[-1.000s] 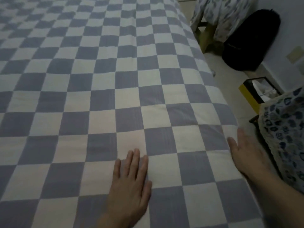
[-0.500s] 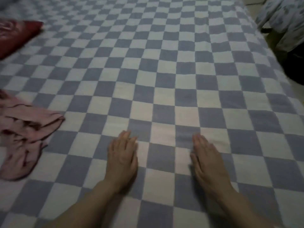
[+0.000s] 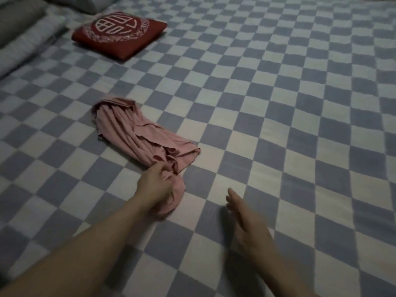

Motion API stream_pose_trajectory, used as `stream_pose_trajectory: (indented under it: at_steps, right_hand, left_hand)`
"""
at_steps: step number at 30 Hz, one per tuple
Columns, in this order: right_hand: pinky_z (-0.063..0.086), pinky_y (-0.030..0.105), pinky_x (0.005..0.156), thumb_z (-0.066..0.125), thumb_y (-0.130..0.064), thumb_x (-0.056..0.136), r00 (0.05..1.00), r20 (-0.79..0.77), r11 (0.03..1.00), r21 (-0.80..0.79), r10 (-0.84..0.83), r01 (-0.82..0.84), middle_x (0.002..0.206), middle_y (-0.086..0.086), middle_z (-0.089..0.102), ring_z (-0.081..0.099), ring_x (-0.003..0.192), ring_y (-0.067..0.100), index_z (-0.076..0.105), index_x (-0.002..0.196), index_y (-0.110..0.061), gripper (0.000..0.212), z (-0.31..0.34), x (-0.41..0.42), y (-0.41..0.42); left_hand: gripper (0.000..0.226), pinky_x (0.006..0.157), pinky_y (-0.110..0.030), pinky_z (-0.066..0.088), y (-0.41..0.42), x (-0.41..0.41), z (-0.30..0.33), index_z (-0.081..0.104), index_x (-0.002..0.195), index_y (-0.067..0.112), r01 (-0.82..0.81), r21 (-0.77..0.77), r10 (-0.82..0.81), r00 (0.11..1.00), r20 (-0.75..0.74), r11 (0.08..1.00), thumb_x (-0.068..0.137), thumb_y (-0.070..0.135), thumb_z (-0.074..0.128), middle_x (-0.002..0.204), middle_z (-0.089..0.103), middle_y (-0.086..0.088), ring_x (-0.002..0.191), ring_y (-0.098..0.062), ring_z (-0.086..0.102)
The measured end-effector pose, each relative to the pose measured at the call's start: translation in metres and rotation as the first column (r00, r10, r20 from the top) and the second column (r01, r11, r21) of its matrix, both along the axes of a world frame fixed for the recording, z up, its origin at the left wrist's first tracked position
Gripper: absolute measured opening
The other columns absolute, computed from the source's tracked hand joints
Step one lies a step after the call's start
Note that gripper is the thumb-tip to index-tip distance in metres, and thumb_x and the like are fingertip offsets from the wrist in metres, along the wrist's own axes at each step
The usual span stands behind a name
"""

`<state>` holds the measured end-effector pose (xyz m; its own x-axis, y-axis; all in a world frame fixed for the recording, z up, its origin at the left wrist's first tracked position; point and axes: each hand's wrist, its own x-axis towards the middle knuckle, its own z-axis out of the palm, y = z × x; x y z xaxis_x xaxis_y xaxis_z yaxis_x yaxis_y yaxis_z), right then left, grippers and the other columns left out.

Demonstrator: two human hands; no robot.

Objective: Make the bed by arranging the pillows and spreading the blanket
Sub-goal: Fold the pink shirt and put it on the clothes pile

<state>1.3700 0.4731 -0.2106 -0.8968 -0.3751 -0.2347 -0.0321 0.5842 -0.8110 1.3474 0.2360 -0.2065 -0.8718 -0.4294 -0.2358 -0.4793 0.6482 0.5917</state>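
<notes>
Checkered blanket [image 3: 278,103] spread flat, filling nearly the whole view, edges cut off on all sides. Red pillow [image 3: 120,33] flat on blanket, upper left, white round pattern on top, blurry. Grey pillow [image 3: 85,3] behind it at top edge, mostly cut off. Another grey pillow [image 3: 19,20] at far left, cropped by frame, lying on folded striped bedding [image 3: 25,48]; where that bedding ends hard to tell. Pink cloth [image 3: 137,133] crumpled on blanket, centre left, well apart from red pillow; kind of garment not readable. Near end of cloth bunched under left hand, partly hidden.

Left hand [image 3: 156,189] reaching forward from lower left, forearm long across frame, fingers curled into near end of pink cloth, gripping a bunch; fingertips buried in folds, not visible. Right hand [image 3: 246,219] near left hand but apart from it, to the right of cloth, not touching cloth. Right fingers [image 3: 232,197] straight and together, pointing forward, palm turned leftward, edge-on to camera. Motion blur on right hand; contact with blanket cannot be told, dark shadow just left of it. Right forearm cut off at bottom edge. Low light, far corners of blanket soft and smeared.
</notes>
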Motion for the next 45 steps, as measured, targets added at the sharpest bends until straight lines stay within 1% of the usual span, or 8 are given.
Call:
stream_pose_trajectory:
  at_steps: [6, 10, 15, 27, 35, 39, 43, 45]
  right_hand:
    - [0.042, 0.036, 0.101, 0.064, -0.025, 0.086, 0.940, 0.317, 0.907, -0.348, -0.123, 0.236, 0.131, -0.018, 0.040, 0.046, 0.118, 0.008, 0.028, 0.136, -0.049, 0.066, 0.070, -0.024, 0.009]
    - [0.041, 0.033, 0.100, 0.061, -0.026, 0.083, 0.965, 0.070, 0.961, -0.136, 0.253, -0.242, 0.126, -0.029, 0.045, 0.046, 0.115, -0.001, 0.053, 0.104, -0.056, 0.038, 0.123, -0.012, 0.034]
    - [0.038, 0.018, 0.061, 0.065, -0.020, 0.083, 0.986, -0.128, 0.989, -0.096, 0.103, -0.116, 0.060, -0.015, 0.059, 0.051, 0.060, -0.002, 0.059, 0.065, -0.028, 0.021, 0.214, 0.000, 0.113]
    - [0.044, 0.032, 0.073, 0.057, -0.014, 0.078, 0.850, -0.510, 0.914, 0.395, 0.132, 0.095, 0.083, -0.001, 0.053, 0.056, 0.087, 0.023, 0.057, 0.081, -0.022, 0.008, 0.417, 0.032, 0.312]
    - [0.042, 0.029, 0.059, 0.042, 0.003, 0.088, 0.779, -0.528, 0.939, -0.132, -0.339, 0.319, 0.085, 0.004, 0.061, 0.053, 0.064, 0.013, 0.058, 0.102, -0.023, 0.033, 0.476, 0.056, 0.374]
    - [0.039, 0.029, 0.063, 0.054, -0.012, 0.090, 0.758, -0.560, 0.887, 0.083, -0.335, 0.454, 0.075, 0.008, 0.061, 0.055, 0.072, 0.021, 0.067, 0.081, -0.008, 0.016, 0.503, 0.055, 0.388]
    - [0.033, 0.023, 0.047, 0.062, -0.035, 0.087, 0.781, -0.338, 0.845, -0.103, -0.526, 0.524, 0.056, 0.000, 0.049, 0.043, 0.055, 0.011, 0.055, 0.056, -0.014, 0.038, 0.531, 0.059, 0.391]
    - [0.040, 0.018, 0.044, 0.061, -0.033, 0.087, 0.804, -0.222, 0.833, -0.196, -0.551, 0.517, 0.062, 0.001, 0.054, 0.049, 0.057, 0.011, 0.057, 0.062, -0.014, 0.032, 0.546, 0.061, 0.389]
  left_hand:
    - [0.022, 0.071, -0.005, 0.045, 0.067, 0.026, 0.114, 0.067, 0.083, 0.020, 0.430, 0.288, -0.368, 0.897, -0.245, 0.856, 0.080, 0.000, 0.059, 0.082, 0.066, 0.009, 0.079, 0.004, 0.060]
    - [0.025, 0.080, -0.008, 0.047, 0.092, 0.055, 0.191, 0.071, 0.091, 0.022, 0.624, 0.275, -0.590, 0.781, -0.205, 0.731, 0.081, 0.005, 0.055, 0.091, 0.070, 0.009, 0.092, 0.000, 0.061]
    - [0.018, 0.079, -0.013, 0.046, 0.125, 0.080, 0.283, 0.062, 0.102, 0.036, 0.619, 0.189, -0.616, 0.784, -0.079, 0.762, 0.086, 0.036, 0.053, 0.097, 0.063, 0.017, 0.093, 0.002, 0.059]
    - [0.004, 0.065, -0.028, 0.039, 0.219, 0.121, 0.461, 0.063, 0.081, 0.021, 0.283, -0.698, -0.449, 0.892, -0.061, 0.658, 0.082, 0.018, 0.060, 0.093, 0.065, -0.005, 0.094, -0.027, 0.060]
    - [0.030, 0.039, -0.010, 0.037, 0.238, 0.117, 0.508, 0.062, 0.068, 0.015, 0.391, 0.044, -0.296, 0.760, -0.579, 0.919, 0.090, -0.002, 0.052, 0.054, 0.057, 0.004, 0.041, 0.001, 0.049]
    - [0.017, 0.046, -0.018, 0.031, 0.251, 0.099, 0.525, 0.048, 0.086, 0.012, 0.347, -0.130, -0.338, 0.647, -0.683, 0.929, 0.089, -0.004, 0.050, 0.065, 0.049, -0.005, 0.054, -0.013, 0.041]
    - [0.042, 0.061, -0.006, 0.037, 0.256, 0.099, 0.544, 0.065, 0.062, 0.034, 0.559, -0.336, -0.643, 0.550, -0.533, 0.758, 0.077, -0.002, 0.048, 0.070, 0.057, 0.002, 0.063, -0.014, 0.051]
    - [0.040, 0.081, -0.019, 0.043, 0.259, 0.094, 0.549, 0.075, 0.087, 0.030, 0.537, -0.435, -0.691, 0.564, -0.452, 0.723, 0.079, -0.002, 0.053, 0.091, 0.066, -0.007, 0.086, -0.019, 0.061]
